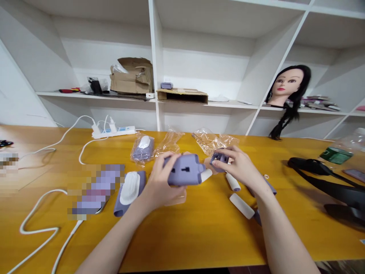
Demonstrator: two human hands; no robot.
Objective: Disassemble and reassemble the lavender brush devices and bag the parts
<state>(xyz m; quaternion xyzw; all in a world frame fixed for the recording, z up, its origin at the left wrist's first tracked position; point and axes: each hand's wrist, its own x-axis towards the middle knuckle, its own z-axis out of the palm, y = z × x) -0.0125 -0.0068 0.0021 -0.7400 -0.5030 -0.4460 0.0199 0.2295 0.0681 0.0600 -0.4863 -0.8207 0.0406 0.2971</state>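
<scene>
My left hand (159, 184) is closed around a purple plastic housing (191, 176) with dark keyhole-shaped slots in its face, held above the table. A small tab sticks out from the housing's right end. Just to the right, my right hand (238, 161) pinches a smaller purple plastic part (216, 164) with dark recesses; a narrow gap separates it from the housing. Below my right hand lie a white cylinder (233, 182) and a white oblong piece (242, 206). Left of my left hand rests a purple case with a white oval top (131, 188). More purple pieces are partly hidden under my right forearm.
Clear plastic bags (205, 139) and a bagged purple case (143, 149) lie toward the back. A white power strip (114, 131) and cables sit at the left, near a blurred-out phone (98, 189). A black object (330, 182) and a bottle (338, 150) stand right.
</scene>
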